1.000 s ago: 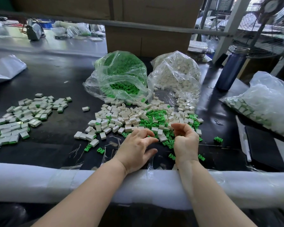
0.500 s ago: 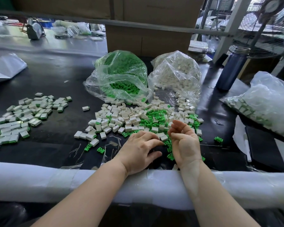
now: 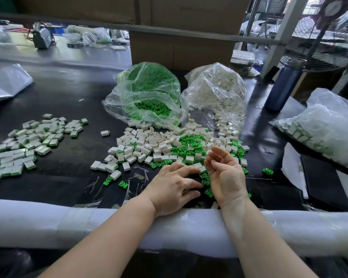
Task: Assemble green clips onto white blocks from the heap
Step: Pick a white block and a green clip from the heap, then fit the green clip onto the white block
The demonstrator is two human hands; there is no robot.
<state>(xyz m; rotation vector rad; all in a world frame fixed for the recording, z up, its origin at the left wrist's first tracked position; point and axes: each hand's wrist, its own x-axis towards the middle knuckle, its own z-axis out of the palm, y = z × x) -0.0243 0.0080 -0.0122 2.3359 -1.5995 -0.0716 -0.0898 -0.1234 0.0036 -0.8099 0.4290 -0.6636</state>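
Head view: two bare hands work at the near edge of a black table point(image 3: 64, 97), forearms lying over a white foam-wrapped rail point(image 3: 48, 223). The left hand point(image 3: 172, 187) lies palm down, fingers spread and bent, fingertips touching a white block point(image 3: 199, 166) at the front edge of the heap; whether it grips the block cannot be told. The right hand point(image 3: 226, 175) is turned palm up just beside it, fingers loosely curled and released, holding nothing that can be seen.

The mixed heap point(image 3: 169, 145) of loose white blocks and green clips lies just beyond both hands, too many to count. Two green clips point(image 3: 116, 182) lie apart from it on the near left, and one green clip point(image 3: 268, 171) lies alone on the right.

Behind the heap stand two open clear bags side by side: one bag of green clips point(image 3: 147, 93) and one bag of white blocks point(image 3: 217, 91), both spilling toward the heap. On the left is one spread pile of assembled blocks point(image 3: 28, 143), white with green edges, with a single assembled block point(image 3: 105, 133) lying between that pile and the heap. One further clear bag of assembled pieces point(image 3: 325, 129) rests at the right edge. One dark blue bottle point(image 3: 283, 85) stands upright behind it, and one large cardboard box point(image 3: 183, 49) stands behind the two bags.
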